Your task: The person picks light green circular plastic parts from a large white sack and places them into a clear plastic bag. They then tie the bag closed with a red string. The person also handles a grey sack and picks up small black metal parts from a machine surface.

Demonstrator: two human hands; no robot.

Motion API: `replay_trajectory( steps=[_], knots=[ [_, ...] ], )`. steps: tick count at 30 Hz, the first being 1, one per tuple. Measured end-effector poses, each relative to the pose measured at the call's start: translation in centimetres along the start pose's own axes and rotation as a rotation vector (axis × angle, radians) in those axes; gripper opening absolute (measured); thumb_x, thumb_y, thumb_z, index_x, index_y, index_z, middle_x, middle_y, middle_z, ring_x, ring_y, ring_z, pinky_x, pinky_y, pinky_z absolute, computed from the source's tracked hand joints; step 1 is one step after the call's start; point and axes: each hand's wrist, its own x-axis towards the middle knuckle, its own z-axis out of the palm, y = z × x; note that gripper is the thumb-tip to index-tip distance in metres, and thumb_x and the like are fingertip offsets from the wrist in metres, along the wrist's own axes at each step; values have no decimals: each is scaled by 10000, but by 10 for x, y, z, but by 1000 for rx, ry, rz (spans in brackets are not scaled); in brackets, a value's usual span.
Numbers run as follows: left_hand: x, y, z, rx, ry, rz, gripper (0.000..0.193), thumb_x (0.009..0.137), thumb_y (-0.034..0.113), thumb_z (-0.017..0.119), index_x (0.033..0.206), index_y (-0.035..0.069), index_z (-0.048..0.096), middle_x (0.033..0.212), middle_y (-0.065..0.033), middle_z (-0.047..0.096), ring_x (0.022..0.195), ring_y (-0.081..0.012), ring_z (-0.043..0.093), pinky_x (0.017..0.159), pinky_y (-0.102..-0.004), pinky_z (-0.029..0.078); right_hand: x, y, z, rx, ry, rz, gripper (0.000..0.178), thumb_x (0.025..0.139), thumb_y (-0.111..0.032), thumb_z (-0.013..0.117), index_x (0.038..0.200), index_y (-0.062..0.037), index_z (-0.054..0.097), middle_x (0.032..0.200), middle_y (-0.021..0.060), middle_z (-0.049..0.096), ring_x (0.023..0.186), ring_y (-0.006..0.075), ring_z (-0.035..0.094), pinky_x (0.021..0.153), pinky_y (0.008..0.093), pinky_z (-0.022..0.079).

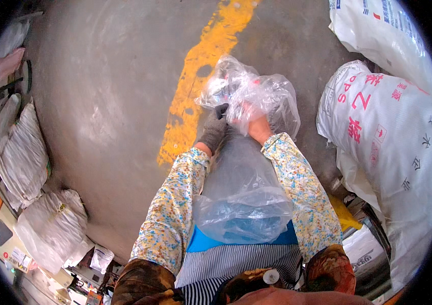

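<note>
Look to twelve o'clock, just above centre, for the bunched clear plastic (272,94), crumpled and glossy, with red flecks showing through, held up against the grey floor (109,66)! Touching it at its seven o'clock edge with the left grip (212,126), gloved in grey with darker fingertips; can't tell whether clamped on the film or merely pressed to it. Straight across to the right grip (255,122), bare, at the plastic's six o'clock side, with fingers blurred behind shiny folds; can't tell there either whether apart or together. Down between two speckled sleeves (170,203) to a length of clear film (241,168), spread toward six o'clock and ending loosely over a blue cloth (203,241), just above a striped garment (241,262); can't tell whether joined to the bunch. From ten o'clock up to twelve, catch a worn yellow stripe (190,96) on the floor. Swing to three for a big white sack (388,137) with pink and dark lettering, well apart from both grips, and to two for another plump sack (388,38) just beside it. Then out to nine for a pale sack (23,152), and to eight for a crumpled white bag (56,229).
</note>
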Motion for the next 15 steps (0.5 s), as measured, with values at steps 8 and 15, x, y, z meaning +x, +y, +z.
replay_trajectory(
  steps=[8,15],
  knots=[
    [2,-17,-5,-26,-114,-43,371,833,71,533,1198,7,522,1074,-85,608,1010,-173,553,871,-295,446,-5,42,24,-277,12,-139,336,923,-228,495,1205,-52,544,1164,219,575,1102,360,541,922,444,431],
    [-10,20,6,214,-82,1,531,851,79,485,1375,122,411,1187,-163,580,1050,-248,566,896,-345,450,-19,55,15,-451,29,-125,228,872,-159,512,1057,-84,624,1023,154,612,956,343,575,859,428,460]
  ],
)
